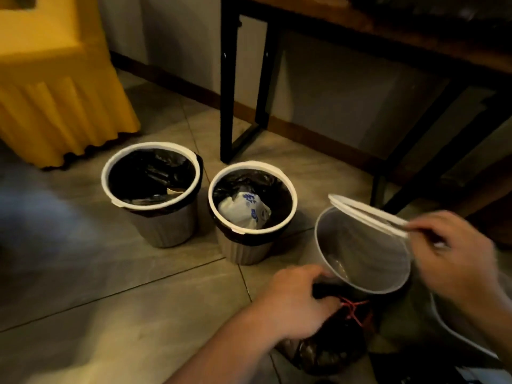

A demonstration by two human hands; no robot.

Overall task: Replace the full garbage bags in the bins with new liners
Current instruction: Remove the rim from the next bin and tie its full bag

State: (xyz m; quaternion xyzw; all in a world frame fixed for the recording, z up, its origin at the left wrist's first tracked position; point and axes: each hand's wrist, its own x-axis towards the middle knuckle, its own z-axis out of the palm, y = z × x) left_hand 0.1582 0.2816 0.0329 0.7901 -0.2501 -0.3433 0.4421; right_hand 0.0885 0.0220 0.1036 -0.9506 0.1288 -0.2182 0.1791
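Nearest the camera, the person's left hand is curling its fingers round the gathered neck of a full bag. The black sack is sitting on the floor tiles, and its red drawstring is showing just beside the knuckles. Judging from the grip, the hand is keeping the bag's mouth closed and clear of the bin.

Just behind it, the right hand is pinching a white ring and holding it tilted above the rim of the empty bin. That bin is leaning with its bare mouth toward the camera. The ring is probably being kept off so that a new liner can go under it, though no new liner is showing. A pale curved edge is lying under the right forearm, and what it belongs to cannot be told.

Farther off, the middle bin and the far-left bin are standing upright near each other. Each is wearing its own ring, clamped over a black liner with rubbish inside. Behind them, a black-legged table and a yellow cloth are standing against the wall.

Counted, there are three bins, three rings (one lifted and two seated), one full bag taken out and two liners waiting to be changed.
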